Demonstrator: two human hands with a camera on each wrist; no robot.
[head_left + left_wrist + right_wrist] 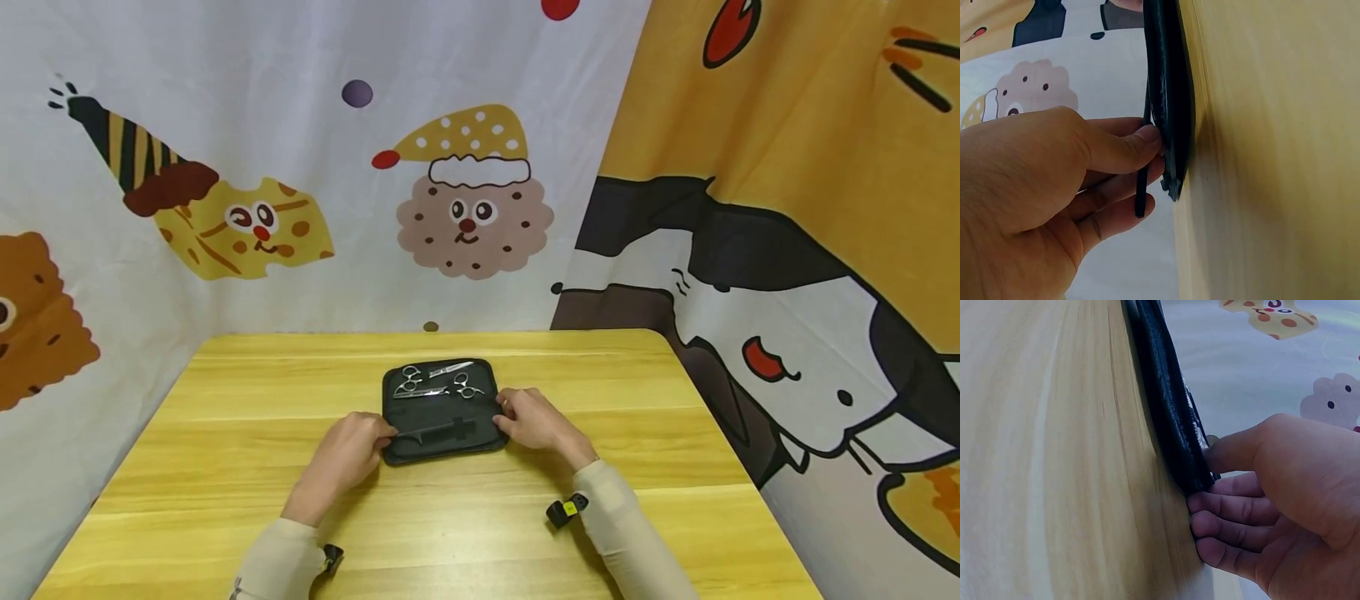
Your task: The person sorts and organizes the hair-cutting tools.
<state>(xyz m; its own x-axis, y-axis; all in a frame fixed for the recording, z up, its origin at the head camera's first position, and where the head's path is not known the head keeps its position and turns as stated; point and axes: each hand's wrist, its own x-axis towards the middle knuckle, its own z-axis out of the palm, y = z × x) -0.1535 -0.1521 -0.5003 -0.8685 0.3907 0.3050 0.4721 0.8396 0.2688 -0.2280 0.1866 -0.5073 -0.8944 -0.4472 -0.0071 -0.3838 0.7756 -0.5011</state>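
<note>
A black zip case [442, 408] lies flat on the table, its inside facing up. Two pairs of silver scissors, one with finger rings [408, 379] at the left and one with rings [467, 387] at the right, are in its far half. A black comb [431, 433] lies across the near half. My left hand [348, 454] pinches the comb's left end between thumb and fingers, beside the case's left edge; a thin black end [1140, 200] sticks out past the fingers. My right hand [540, 423] grips the case's right edge, thumb above and fingers along the side.
The wooden table [187, 492] has its far edge against a hanging cloth [300, 167] with cartoon prints. More printed cloth [787, 208] hangs along the right side. Small black devices [566, 510] are strapped to both wrists.
</note>
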